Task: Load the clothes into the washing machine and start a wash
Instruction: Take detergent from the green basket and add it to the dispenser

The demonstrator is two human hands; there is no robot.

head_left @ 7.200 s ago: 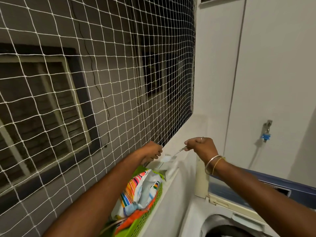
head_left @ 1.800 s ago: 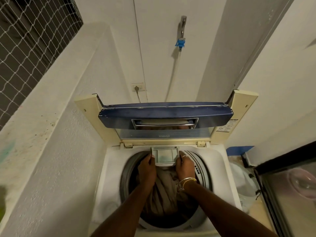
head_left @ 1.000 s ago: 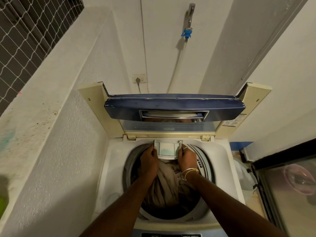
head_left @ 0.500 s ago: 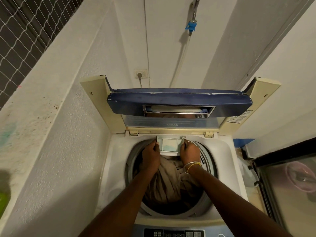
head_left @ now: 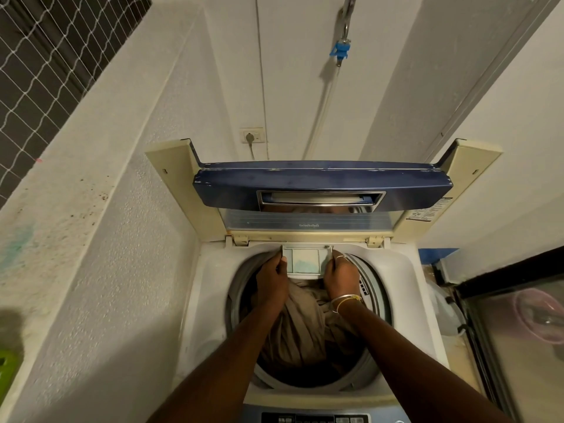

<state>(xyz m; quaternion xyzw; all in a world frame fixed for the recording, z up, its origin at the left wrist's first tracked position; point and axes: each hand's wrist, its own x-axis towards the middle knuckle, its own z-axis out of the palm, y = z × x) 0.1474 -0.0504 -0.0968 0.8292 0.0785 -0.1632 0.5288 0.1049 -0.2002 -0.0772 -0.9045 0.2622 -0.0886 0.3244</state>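
While the lid (head_left: 320,184) of the washing machine (head_left: 210,285) stands raised at the far side, the left hand (head_left: 273,280) and right hand (head_left: 340,277) each curl round a side edge of the detergent drawer (head_left: 306,261) at the far rim of the drum (head_left: 236,285). Beige clothes (head_left: 300,328) lie heaped in it beneath both wrists. Gold bangles (head_left: 346,300) circle the right wrist.

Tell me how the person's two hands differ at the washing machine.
The right hand wears bangles at the wrist and a ring; the left hand is bare. The left hand grips the left side of the drawer, the right hand its right side. Both hold the drawer above the brown clothes in the washing machine.
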